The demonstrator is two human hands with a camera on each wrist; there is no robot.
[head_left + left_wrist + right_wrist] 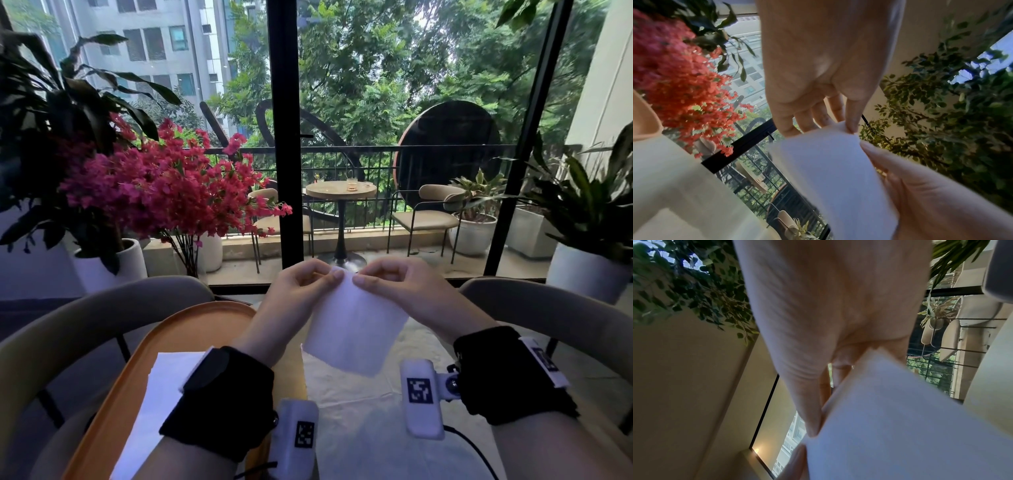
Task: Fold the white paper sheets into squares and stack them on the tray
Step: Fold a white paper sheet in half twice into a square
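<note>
Left hand [301, 284] and right hand [390, 284] each pinch the top corners of a thin white paper sheet [352, 329], held up off the table, likely to align its edges for folding. Orange oval tray [202, 318] at the table's left edge already carries white paper.

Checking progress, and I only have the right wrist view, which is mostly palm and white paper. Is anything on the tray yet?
Observer: Yes, white paper already lies on the orange tray, at the person's left.
Operator: Is the sheet I see resting on the table?
Observer: No, the held sheet hangs in the air above it.
Operator: Is the other hand helping?
Observer: Yes, the left hand and right hand both pinch its top edge.
</note>
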